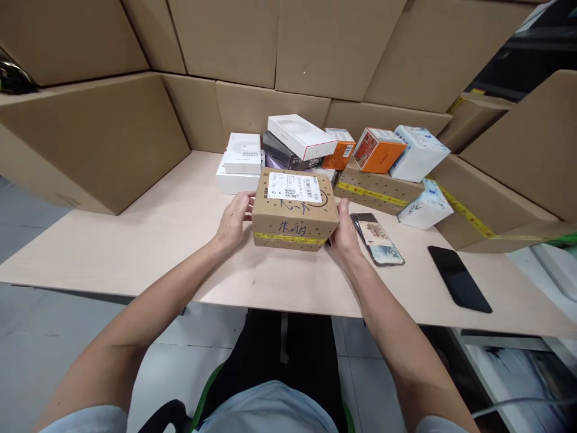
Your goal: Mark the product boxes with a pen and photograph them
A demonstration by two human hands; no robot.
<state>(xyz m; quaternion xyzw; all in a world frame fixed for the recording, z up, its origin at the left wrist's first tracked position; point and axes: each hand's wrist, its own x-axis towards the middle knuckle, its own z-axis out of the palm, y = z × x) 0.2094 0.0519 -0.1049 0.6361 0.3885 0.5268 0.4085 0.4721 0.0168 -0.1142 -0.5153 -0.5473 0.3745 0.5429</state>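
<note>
A small cardboard box [295,218] is in front of me, held between my two hands. A white shipping label, blue handwriting and yellow printed tape show on it. My left hand [233,220] is against its left side, fingers partly hidden behind it. My right hand [346,233] grips the right side, thumb up along the edge. A small dark tip shows by the right palm; I cannot make out what it is. Just right of that hand lies a phone in a clear case [378,239] with what look like banknotes in it.
Behind the box are white boxes [242,153], a dark grey box [283,150], orange boxes [378,150], tissue-style white packs [419,153] and another taped carton [378,186]. A black phone [458,278] lies at right. Cardboard walls [270,48] enclose the table [148,240].
</note>
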